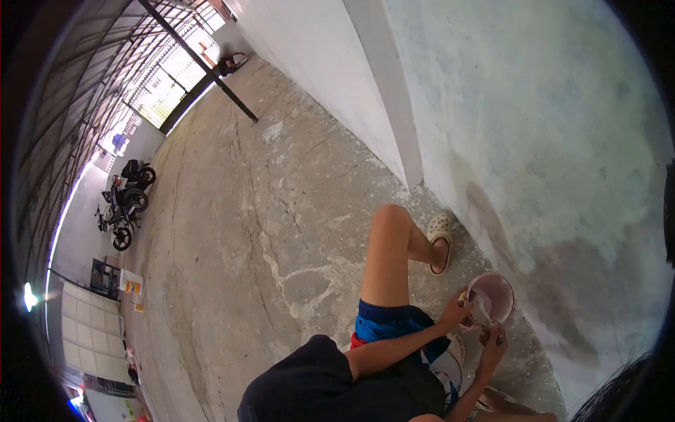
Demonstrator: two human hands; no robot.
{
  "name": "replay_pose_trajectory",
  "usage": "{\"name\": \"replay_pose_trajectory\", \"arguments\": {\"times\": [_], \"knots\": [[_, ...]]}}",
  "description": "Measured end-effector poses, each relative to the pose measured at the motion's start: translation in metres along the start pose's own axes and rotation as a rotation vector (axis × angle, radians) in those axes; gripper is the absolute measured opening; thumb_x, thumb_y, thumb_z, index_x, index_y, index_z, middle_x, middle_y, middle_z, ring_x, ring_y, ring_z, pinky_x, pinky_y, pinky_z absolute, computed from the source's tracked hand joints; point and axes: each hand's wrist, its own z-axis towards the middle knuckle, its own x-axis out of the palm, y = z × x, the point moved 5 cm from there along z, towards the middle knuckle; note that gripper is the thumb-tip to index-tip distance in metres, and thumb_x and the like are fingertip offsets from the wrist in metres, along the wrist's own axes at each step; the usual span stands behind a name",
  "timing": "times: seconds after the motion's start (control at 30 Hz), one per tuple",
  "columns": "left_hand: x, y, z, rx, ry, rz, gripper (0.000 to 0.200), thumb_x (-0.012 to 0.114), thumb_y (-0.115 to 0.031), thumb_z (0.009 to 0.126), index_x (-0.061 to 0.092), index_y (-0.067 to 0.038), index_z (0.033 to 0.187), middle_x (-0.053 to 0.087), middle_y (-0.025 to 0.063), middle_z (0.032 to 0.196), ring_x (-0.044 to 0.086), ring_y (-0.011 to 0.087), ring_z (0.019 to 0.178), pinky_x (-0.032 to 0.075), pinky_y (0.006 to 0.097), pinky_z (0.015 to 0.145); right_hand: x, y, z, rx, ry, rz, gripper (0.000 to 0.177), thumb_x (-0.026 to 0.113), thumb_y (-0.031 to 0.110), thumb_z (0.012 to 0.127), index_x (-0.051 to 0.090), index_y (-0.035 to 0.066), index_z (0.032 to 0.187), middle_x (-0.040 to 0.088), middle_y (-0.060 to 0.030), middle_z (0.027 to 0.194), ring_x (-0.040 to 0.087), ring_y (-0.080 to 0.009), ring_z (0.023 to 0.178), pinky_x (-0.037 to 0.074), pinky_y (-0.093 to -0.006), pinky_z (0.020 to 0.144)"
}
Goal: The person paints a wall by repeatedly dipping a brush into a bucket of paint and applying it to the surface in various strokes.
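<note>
A small reddish bucket (508, 299) with pale, whitish material inside stands by the wall, close in front of my knees. My left hand (457, 309) is closed on the bucket's rim at its near side. At the lower edge of the bucket, the fingers of my right hand (494, 340) are wrapped round the end of a pale, slender tool (483, 307). The tool reaches into the bucket; its exact kind is too small to make out.
A whitish wall (492, 105) with damp grey patches rises at my right. Cracked concrete floor (211, 232) stretches away left. Motorcycles (126, 200) and a white bucket (130, 281) stand along the far side. A dark post (211, 70) slants near another person (228, 65).
</note>
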Motion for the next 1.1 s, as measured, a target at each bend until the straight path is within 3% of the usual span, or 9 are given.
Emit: {"name": "replay_pose_trajectory", "arguments": {"times": [0.13, 0.2, 0.3, 0.53, 0.63, 0.83, 0.93, 1.0, 1.1], "knots": [[0.001, -0.001, 0.000, 0.013, 0.013, 0.044, 0.065, 0.057, -0.020, 0.092, 0.024, -0.008, 0.146, 0.065, 0.0133, 0.089, 0.065, 0.0161, 0.072, 0.056, 0.0319, 0.063, -0.001, -0.003, 0.002, 0.013, -0.007, -0.001, 0.045, 0.059, 0.036, 0.092, 0.059, -0.001, 0.118, 0.065, -0.0077, 0.083, 0.059, -0.0114, 0.071, 0.049, -0.0271, 0.067], [0.001, 0.000, -0.002, -0.004, -0.043, -0.100, 0.065, 0.060, -0.022, 0.090, 0.030, -0.012, 0.146, 0.060, 0.0073, 0.076, 0.056, 0.0108, 0.060, 0.046, 0.0275, 0.054, -0.001, -0.002, 0.001, -0.016, -0.005, 0.023, 0.046, 0.060, 0.036, 0.092, 0.059, -0.001, 0.119, 0.065, -0.0079, 0.083, 0.059, -0.0120, 0.071, 0.049, -0.0273, 0.068], [-0.001, -0.001, 0.000, 0.026, -0.048, -0.067, 0.065, 0.060, -0.020, 0.089, 0.030, -0.011, 0.146, 0.060, 0.0086, 0.078, 0.058, 0.0116, 0.061, 0.047, 0.0271, 0.054, -0.002, 0.000, 0.001, 0.024, -0.029, 0.020, 0.045, 0.060, 0.035, 0.092, 0.059, 0.000, 0.120, 0.065, -0.0084, 0.084, 0.059, -0.0127, 0.071, 0.050, -0.0277, 0.068], [-0.004, -0.015, -0.007, -0.028, -0.070, -0.063, 0.065, 0.060, -0.019, 0.089, 0.029, -0.011, 0.146, 0.062, 0.0115, 0.088, 0.060, 0.0124, 0.066, 0.050, 0.0272, 0.061, -0.002, 0.003, 0.000, -0.010, -0.005, 0.039, 0.042, 0.058, 0.033, 0.093, 0.060, 0.001, 0.120, 0.065, -0.0088, 0.085, 0.059, -0.0129, 0.073, 0.050, -0.0284, 0.070], [-0.004, -0.016, -0.004, 0.093, -0.107, -0.050, 0.065, 0.060, -0.019, 0.089, 0.029, -0.011, 0.146, 0.062, 0.0103, 0.087, 0.059, 0.0120, 0.064, 0.051, 0.0271, 0.059, -0.003, 0.004, -0.001, 0.001, -0.021, -0.019, 0.042, 0.058, 0.033, 0.093, 0.059, 0.000, 0.120, 0.065, -0.0087, 0.084, 0.059, -0.0128, 0.073, 0.050, -0.0287, 0.070], [-0.003, -0.019, -0.010, 0.006, -0.063, -0.161, 0.064, 0.060, -0.017, 0.088, 0.031, -0.010, 0.145, 0.057, 0.0057, 0.075, 0.058, 0.0103, 0.069, 0.050, 0.0260, 0.063, -0.002, 0.007, -0.003, -0.031, 0.001, 0.034, 0.042, 0.058, 0.032, 0.093, 0.059, -0.002, 0.119, 0.065, -0.0086, 0.084, 0.059, -0.0128, 0.073, 0.050, -0.0278, 0.069], [-0.004, -0.009, -0.005, 0.017, -0.077, -0.063, 0.064, 0.060, -0.018, 0.088, 0.031, -0.011, 0.145, 0.054, 0.0045, 0.072, 0.056, 0.0094, 0.071, 0.048, 0.0260, 0.065, -0.005, 0.006, -0.003, -0.037, -0.007, 0.030, 0.040, 0.057, 0.029, 0.094, 0.058, -0.003, 0.118, 0.065, -0.0085, 0.083, 0.059, -0.0125, 0.072, 0.050, -0.0271, 0.068], [-0.004, -0.008, -0.002, 0.038, -0.062, -0.009, 0.066, 0.060, -0.021, 0.089, 0.029, -0.010, 0.146, 0.061, 0.0077, 0.083, 0.056, 0.0115, 0.067, 0.048, 0.0290, 0.062, -0.004, 0.007, -0.004, -0.053, 0.011, 0.042, 0.038, 0.056, 0.027, 0.094, 0.058, -0.003, 0.118, 0.065, -0.0085, 0.083, 0.059, -0.0122, 0.071, 0.050, -0.0273, 0.068], [-0.002, -0.011, -0.005, 0.006, -0.046, 0.077, 0.066, 0.060, -0.022, 0.090, 0.029, -0.010, 0.147, 0.062, 0.0084, 0.083, 0.058, 0.0119, 0.070, 0.049, 0.0299, 0.064, -0.003, 0.006, -0.004, -0.039, 0.024, 0.042, 0.038, 0.056, 0.027, 0.094, 0.058, -0.003, 0.118, 0.065, -0.0085, 0.083, 0.059, -0.0123, 0.071, 0.050, -0.0272, 0.068]]}}
